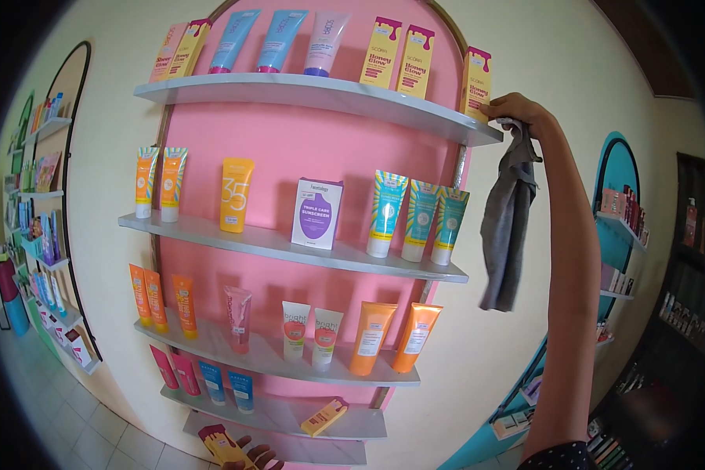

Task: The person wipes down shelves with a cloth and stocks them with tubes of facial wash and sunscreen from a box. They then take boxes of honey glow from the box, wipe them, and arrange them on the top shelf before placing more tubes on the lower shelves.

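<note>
At the right end of the top shelf [305, 91], my right hand [522, 110] has its fingers on the lower edge of a yellow Honey Glow box [475, 82] standing upright. A grey cloth [507, 215] hangs down from the same hand. Two more yellow boxes [415, 63] stand to the left of it. Low at the bottom of the view, my left hand [260, 457] is wrapped around a yellow box with maroon drips [223, 446]; part of that hand is cut off by the frame edge.
Blue tubes [280, 41] stand on the top shelf. Lower shelves hold sunscreen tubes [388, 213], a purple-white carton [316, 213] and orange tubes [374, 337]. A yellow box [324, 417] lies on a low shelf. Other stocked displays [620, 215] flank this one.
</note>
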`<state>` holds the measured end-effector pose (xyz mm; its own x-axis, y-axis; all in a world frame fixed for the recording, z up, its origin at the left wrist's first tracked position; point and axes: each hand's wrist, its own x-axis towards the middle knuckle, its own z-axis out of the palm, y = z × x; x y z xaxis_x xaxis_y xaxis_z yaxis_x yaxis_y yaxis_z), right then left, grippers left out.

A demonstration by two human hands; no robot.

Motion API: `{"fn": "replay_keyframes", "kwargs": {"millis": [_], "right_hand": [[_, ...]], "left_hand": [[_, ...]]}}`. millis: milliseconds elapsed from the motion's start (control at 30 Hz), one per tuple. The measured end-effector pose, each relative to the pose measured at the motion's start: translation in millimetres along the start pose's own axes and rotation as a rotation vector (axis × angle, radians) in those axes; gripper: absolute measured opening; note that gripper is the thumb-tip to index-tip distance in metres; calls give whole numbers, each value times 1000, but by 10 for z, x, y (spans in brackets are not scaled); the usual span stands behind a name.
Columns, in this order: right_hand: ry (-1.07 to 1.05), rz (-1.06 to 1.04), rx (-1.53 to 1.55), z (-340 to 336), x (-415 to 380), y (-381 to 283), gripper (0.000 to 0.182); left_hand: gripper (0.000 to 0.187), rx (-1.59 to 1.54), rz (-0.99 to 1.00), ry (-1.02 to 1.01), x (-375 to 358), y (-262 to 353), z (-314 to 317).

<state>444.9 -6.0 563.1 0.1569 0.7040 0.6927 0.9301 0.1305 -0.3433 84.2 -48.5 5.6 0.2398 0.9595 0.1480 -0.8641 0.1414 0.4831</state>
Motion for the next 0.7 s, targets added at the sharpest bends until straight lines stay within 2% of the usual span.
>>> {"fn": "replay_keyframes", "kwargs": {"millis": [167, 333, 400, 467, 633, 700], "right_hand": [[-64, 38, -39, 57, 63, -179, 43], [-123, 35, -9, 122, 126, -287, 39], [-137, 53, 89, 135, 205, -282, 27], [-131, 47, 85, 161, 212, -292, 26], [-111, 57, 126, 217, 211, -319, 24], [-127, 28, 42, 212, 189, -318, 33]], "left_hand": [[68, -56, 4, -87, 38, -34, -2], [67, -46, 20, -54, 48, -8, 43], [67, -61, 34, -81, 57, -6, 10], [67, -59, 9, -71, 20, 55, 145], [66, -84, 33, -89, 72, 26, 4], [65, -89, 27, -91, 67, 45, 56]]}}
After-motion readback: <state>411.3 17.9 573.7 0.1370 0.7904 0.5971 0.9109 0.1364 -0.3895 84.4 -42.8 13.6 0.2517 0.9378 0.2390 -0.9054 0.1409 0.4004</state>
